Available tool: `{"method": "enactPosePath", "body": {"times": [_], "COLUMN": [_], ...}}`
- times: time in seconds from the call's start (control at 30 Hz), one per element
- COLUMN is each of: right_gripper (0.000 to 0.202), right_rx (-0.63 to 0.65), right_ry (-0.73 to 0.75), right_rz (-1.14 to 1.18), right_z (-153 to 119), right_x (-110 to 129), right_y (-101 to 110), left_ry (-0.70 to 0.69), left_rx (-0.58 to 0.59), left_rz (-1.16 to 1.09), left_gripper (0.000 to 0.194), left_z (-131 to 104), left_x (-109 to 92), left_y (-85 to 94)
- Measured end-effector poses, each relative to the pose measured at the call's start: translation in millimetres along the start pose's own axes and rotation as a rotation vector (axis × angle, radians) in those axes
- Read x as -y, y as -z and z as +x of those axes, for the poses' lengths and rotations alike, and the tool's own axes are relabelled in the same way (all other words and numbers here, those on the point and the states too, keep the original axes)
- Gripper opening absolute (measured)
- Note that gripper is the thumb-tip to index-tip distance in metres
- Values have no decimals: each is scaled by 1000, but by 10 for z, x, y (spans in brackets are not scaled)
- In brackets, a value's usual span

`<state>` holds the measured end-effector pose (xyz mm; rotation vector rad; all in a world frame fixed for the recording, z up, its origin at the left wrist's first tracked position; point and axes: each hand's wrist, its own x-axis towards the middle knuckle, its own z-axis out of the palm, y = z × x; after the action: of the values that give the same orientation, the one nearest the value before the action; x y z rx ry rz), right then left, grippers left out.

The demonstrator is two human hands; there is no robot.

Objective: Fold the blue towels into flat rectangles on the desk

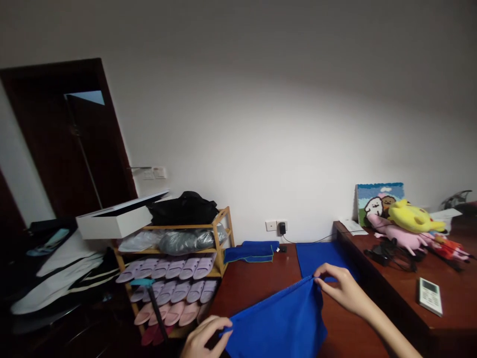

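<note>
A blue cloth (279,323) with a stitched edge hangs between my two hands above the reddish-brown table (246,286). Its left corner is pinched by my left hand (206,338), low in the view. My right hand (341,288) pinches the other corner, higher up, so the top edge slants upward to the right. The cloth's lower part runs out of the picture. Behind it, a second blue cloth (320,256) lies flat on the table. Several folded blue cloths (249,252) rest near the wall, at the table's far left.
Left of the table stands a wooden rack (219,238) with several slippers (179,268), a black bag (182,209) and a white box (115,221). On the raised surface at right are plush toys (410,219), a tangle of black cables (391,256) and a white remote (430,296).
</note>
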<state>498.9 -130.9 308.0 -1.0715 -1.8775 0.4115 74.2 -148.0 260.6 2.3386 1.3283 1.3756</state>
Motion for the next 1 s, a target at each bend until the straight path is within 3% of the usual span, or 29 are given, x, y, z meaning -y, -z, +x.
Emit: {"method": "enactPosePath", "body": {"times": [0.27,0.43,0.57,0.87,1.0], "right_gripper": [27,35,39,42,43], "right_rx": [41,-30,-57,-167,-204], "right_ry": [-87,-166,-215,-284,-296], "right_rz": [40,88,133,219,216], "right_z": [-300,-412,-486,-534,-504], "right_x": [178,284,323,222,125], "right_y": [387,477,477,353,308], "left_ry": [150,206,202,278,279], "left_rx": [72,8,-60,-106,-29], "left_rz": [-145,-299,-339,-409,-379], "left_gripper": [29,39,42,45,42], "left_z": [368,471,502,524,632], "left_x": [-254,-440,-452,-270,-295], "left_y": [206,260,230,95,93]}}
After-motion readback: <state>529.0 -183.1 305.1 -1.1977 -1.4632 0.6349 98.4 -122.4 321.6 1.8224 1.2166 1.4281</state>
